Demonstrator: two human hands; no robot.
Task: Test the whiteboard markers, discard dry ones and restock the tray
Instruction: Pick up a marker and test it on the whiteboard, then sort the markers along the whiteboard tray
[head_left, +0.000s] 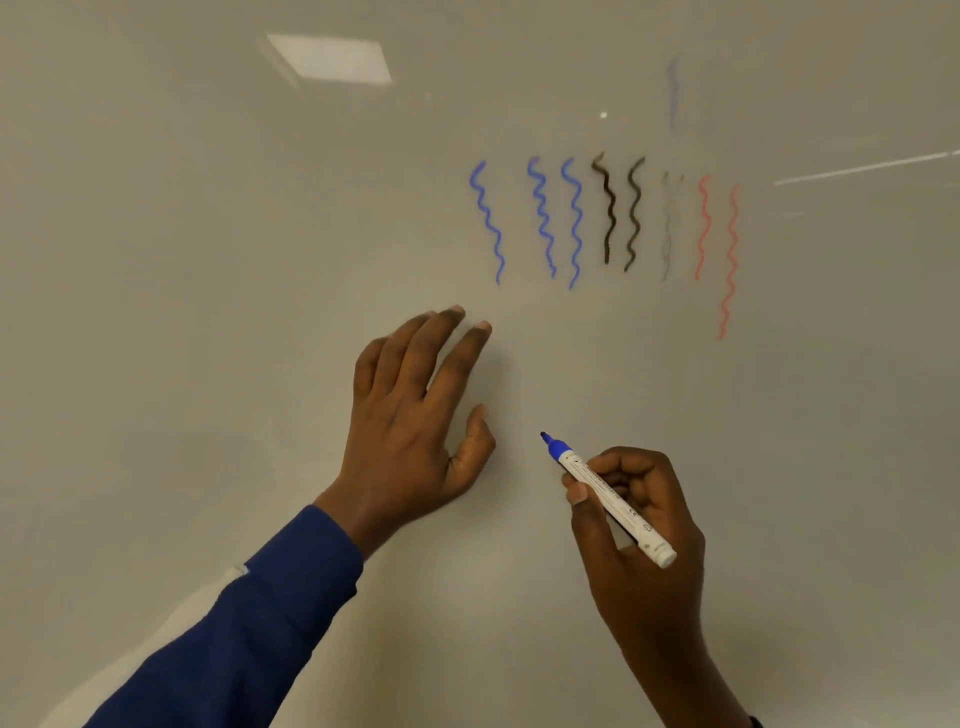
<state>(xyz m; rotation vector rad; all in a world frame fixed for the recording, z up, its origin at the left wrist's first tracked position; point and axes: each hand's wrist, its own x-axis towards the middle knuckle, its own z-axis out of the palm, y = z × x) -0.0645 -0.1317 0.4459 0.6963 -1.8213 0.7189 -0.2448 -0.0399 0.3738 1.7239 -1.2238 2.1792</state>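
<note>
A whiteboard (208, 260) fills the view. My right hand (641, 525) grips an uncapped blue marker (605, 493) with a white barrel, its tip pointing up and left just off or at the board. My left hand (410, 421) lies flat on the board with its fingers spread, left of the marker tip. Above the hands run several wavy test lines: three blue squiggles (540, 218), two dark black squiggles (621, 213), one faint grey squiggle (666, 228) and two pale red squiggles (719, 244). No tray is in view.
A very faint blue streak (673, 93) sits higher up on the board. A ceiling light reflection (332, 58) shows at the upper left. The board to the left of and below the squiggles carries no marks.
</note>
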